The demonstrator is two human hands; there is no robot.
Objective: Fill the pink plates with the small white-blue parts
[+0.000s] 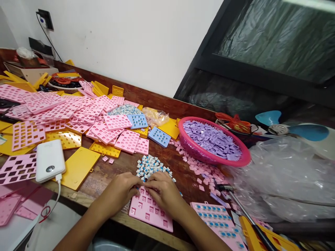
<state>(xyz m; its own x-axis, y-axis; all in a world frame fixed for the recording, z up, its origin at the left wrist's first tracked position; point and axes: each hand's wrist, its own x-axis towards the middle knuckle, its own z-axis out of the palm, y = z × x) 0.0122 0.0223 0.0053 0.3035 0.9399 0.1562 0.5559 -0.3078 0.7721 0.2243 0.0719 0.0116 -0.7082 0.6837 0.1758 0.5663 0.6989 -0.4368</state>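
A pink grid tray (149, 212) lies at the table's near edge. My left hand (123, 190) and my right hand (163, 190) both rest on its far end, fingers curled and pinched together at the middle. Whatever sits between the fingertips is too small to make out. Just beyond my hands lies a heap of small blue-and-white switch parts (151, 166). To the right of the tray, a second pink tray (218, 221) is filled with blue parts.
A pink basket (244, 158) of purple caps stands at right, loose pink caps (204, 170) scattered before it. Stacks of pink and yellow trays (60, 115) cover the left. A white power bank (49, 160) with cable, clear plastic bags (288, 177) and a yellow tool (261, 235) lie nearby.
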